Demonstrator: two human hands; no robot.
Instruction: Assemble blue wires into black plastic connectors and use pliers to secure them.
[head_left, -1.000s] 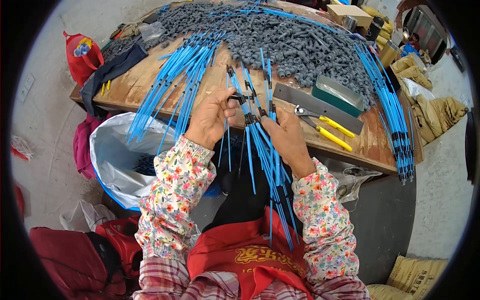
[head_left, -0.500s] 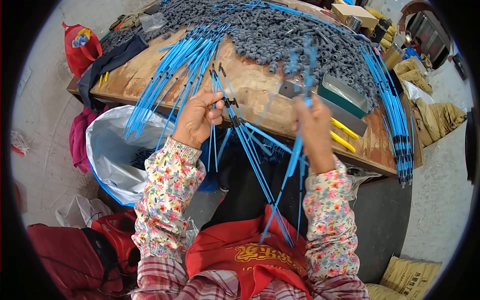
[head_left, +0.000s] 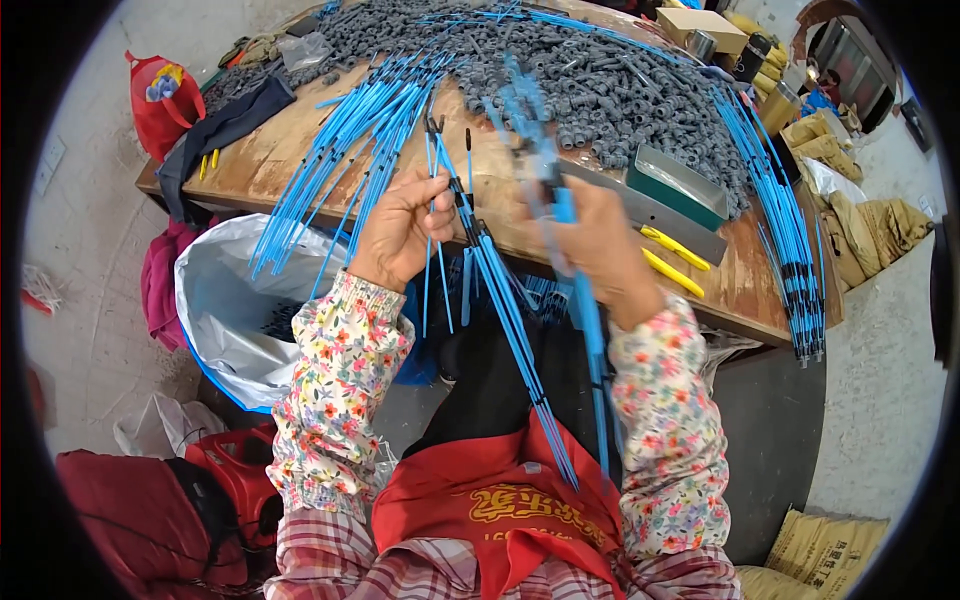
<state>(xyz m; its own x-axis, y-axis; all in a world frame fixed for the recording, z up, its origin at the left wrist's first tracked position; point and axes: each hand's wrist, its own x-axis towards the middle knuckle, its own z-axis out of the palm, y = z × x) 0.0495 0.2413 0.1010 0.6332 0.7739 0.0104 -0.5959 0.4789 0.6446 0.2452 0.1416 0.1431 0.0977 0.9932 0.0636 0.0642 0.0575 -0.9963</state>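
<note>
My left hand (head_left: 405, 225) is closed in a pinch around several thin blue rods with black fittings (head_left: 512, 350). These rods slant down from its fingertips toward my lap. To its right, my right hand (head_left: 603, 240) is wrapped round a bundle of similar blue rods (head_left: 592, 335), whose upper end is smeared by motion. That bundle leans, top to the left and bottom to the right, with its lower end over my lap. Both hands are held above the near edge of the wooden table (head_left: 490, 185).
Many blue rods (head_left: 350, 145) fan out on the left of the table, and another bunch (head_left: 795, 265) overhangs its right edge. Behind lies a heap of grey plastic fittings (head_left: 620, 95). A green tray (head_left: 680, 185) and yellow-handled tool (head_left: 675, 260) sit right; a lined bag (head_left: 235, 330) stands left.
My right hand has shifted slightly left and up, and its bundle has swung from leaning right at the top to leaning left. My left hand has hardly moved.
</note>
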